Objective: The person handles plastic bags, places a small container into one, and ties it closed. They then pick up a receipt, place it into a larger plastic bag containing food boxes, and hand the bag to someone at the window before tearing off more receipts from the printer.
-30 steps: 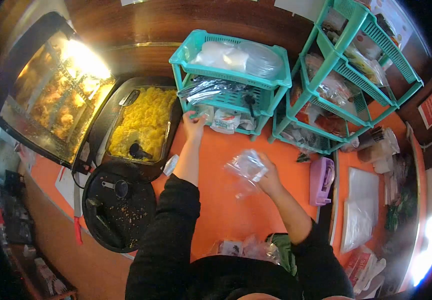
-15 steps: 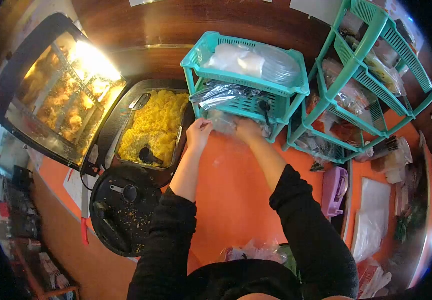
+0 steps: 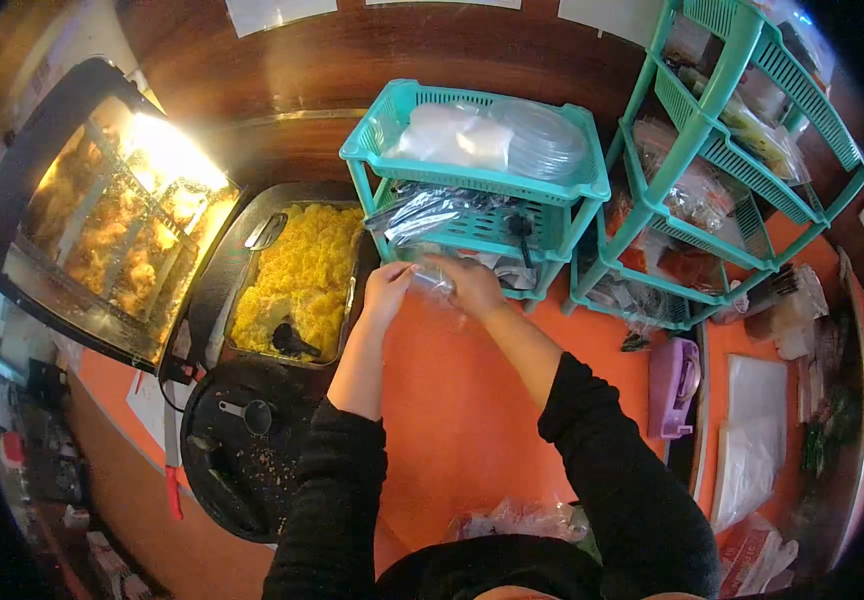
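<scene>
Thin clear plastic (image 3: 434, 281) is stretched between my two hands in front of the teal rack (image 3: 474, 187). My left hand (image 3: 388, 288) pinches its left end, fingers closed. On the other side, my right hand (image 3: 470, 284) has its fingers curled round the plastic, just below the rack's lower shelf. Dark plastic bags (image 3: 430, 207) lie on the middle shelf above my hands. White and clear lids or containers (image 3: 542, 137) fill the top basket.
Left of my hands are a tray of yellow rice (image 3: 304, 270), a lit glass food case (image 3: 117, 215) and a round black tray (image 3: 242, 440) with a small ladle. A red-handled knife (image 3: 173, 490) lies beside it. Rightward stand a taller teal rack (image 3: 717, 140) and a purple dispenser (image 3: 673, 388).
The right hand has moved left and down, closer to my left hand, bringing the clear plastic out from the rack's bottom level. The view has shifted slightly.
</scene>
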{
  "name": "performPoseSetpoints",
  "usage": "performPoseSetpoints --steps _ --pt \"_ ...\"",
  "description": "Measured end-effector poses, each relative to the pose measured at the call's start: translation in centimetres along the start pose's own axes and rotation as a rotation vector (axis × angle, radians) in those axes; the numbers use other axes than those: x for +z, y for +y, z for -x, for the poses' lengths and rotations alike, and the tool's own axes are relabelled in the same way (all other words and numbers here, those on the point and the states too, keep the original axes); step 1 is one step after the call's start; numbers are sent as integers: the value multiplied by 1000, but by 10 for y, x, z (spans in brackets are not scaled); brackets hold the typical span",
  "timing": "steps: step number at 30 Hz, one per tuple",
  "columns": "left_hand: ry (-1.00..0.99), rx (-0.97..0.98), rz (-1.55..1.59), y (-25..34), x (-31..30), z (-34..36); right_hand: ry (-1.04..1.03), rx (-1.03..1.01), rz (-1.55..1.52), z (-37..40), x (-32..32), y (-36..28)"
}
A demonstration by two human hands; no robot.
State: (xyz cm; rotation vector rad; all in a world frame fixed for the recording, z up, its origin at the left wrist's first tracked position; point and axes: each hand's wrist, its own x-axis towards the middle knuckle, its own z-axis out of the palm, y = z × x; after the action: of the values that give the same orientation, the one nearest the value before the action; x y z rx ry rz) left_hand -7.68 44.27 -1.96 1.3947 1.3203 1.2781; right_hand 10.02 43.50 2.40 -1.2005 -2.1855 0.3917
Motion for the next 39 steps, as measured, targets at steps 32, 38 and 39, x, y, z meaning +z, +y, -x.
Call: performPoseSetpoints --steps 32,38,39 --pt "-66 -351 307 49 50 1 56 59 -511 104 -42 7" --pt "80 -182 28 51 49 10 352 240 -842 103 -20 20" --pt "132 -233 131 61 51 16 459 253 -958 101 -19 25"
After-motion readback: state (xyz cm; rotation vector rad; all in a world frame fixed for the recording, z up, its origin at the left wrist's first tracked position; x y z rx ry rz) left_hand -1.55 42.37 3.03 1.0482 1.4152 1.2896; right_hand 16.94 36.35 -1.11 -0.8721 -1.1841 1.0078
